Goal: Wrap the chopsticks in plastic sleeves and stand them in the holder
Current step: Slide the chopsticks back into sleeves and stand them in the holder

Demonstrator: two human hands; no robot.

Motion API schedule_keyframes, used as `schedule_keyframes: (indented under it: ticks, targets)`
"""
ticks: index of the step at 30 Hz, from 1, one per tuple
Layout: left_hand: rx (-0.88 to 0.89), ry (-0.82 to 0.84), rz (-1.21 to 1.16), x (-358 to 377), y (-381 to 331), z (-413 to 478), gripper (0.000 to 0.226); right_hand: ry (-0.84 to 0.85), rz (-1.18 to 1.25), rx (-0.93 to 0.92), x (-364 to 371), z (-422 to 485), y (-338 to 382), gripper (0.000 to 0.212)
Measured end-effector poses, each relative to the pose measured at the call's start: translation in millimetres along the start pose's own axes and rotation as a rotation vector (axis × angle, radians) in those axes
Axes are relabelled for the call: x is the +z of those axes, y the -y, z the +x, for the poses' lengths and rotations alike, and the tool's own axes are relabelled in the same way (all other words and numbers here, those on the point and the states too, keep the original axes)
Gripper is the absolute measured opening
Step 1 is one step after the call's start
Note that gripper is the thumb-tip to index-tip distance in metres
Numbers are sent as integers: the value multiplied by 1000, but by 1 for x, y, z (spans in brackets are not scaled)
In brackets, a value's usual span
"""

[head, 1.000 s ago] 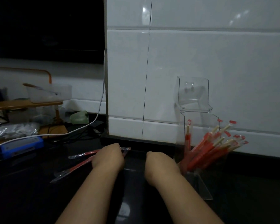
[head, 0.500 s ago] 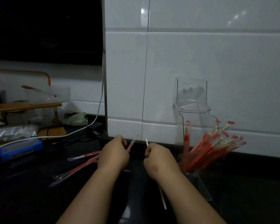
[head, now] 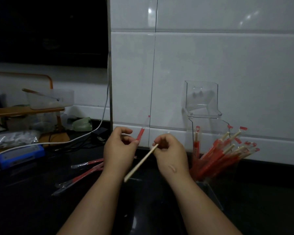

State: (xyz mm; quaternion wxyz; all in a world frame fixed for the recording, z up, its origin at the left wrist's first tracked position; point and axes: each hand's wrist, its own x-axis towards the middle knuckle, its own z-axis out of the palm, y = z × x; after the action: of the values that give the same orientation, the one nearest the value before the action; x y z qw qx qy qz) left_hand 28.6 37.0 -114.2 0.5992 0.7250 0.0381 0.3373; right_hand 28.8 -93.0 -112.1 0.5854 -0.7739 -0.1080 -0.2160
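The clear holder [head: 202, 102] stands by the wall at the right, wrapped chopsticks [head: 217, 155] leaning in it. The left hand [head: 119, 150] pinches a red sleeve [head: 140, 134] upright. The right hand [head: 170, 151] pinches a bare chopstick [head: 141, 162] just beside it, probably lining it up for insertion.

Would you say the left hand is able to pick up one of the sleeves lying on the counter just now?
Probably not yet: the loose sleeves lie uncovered just beside the left hand, but its fingers pinch a red sleeve, so it would have to free them first.
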Motion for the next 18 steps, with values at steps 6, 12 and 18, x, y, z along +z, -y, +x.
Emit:
schedule_keyframes:
  ticks: [6,12,18]
  targets:
    - [-21,50,-42,-1,0,-2,31,-66,48,-25,2,1,0,19]
    - [61,203,4,5,-2,-8,36,-51,120,-18,-2,-1,3,19]
    - [129,378,32,4,-5,-14,42,-100,132,-5,-3,0,5,21]
